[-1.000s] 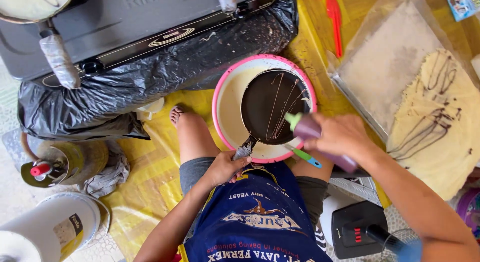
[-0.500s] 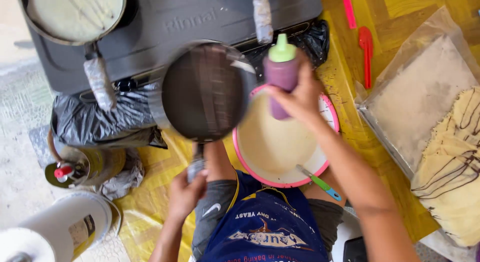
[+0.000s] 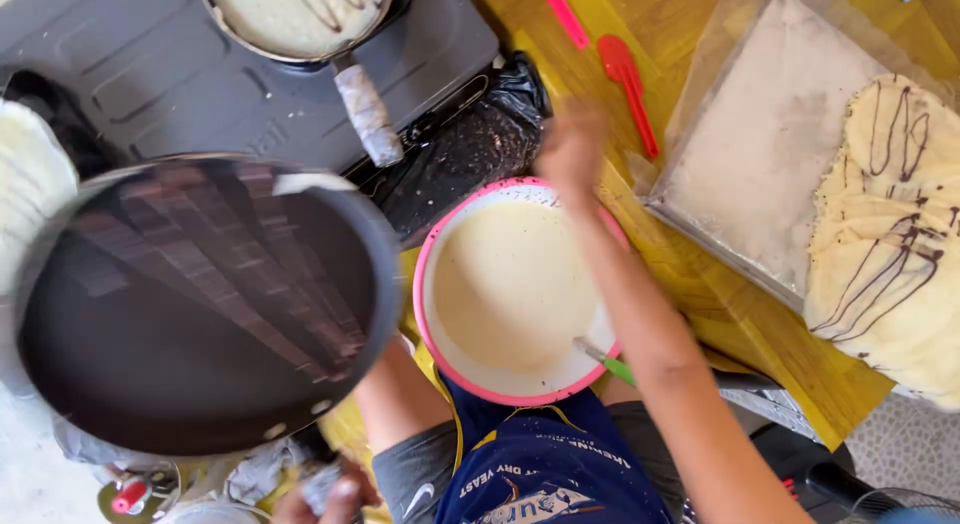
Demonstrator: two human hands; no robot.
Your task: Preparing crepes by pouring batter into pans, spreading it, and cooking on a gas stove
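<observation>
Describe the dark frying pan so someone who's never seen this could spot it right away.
Start at the grey stove top at upper left. In front of it, at lower left, the left hand holds up a big round dark pan. Unlike the stove's batter-filled pan, this one carries only brown stripes.

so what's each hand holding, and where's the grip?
Left hand grips the dark pan by its handle end. Right hand is blurred beyond the pink bowl; nothing visibly held.

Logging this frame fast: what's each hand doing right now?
Left hand: closed on the handle of the dark striped pan.
Right hand: blurred above the pink bowl; grip cannot be told.
</observation>
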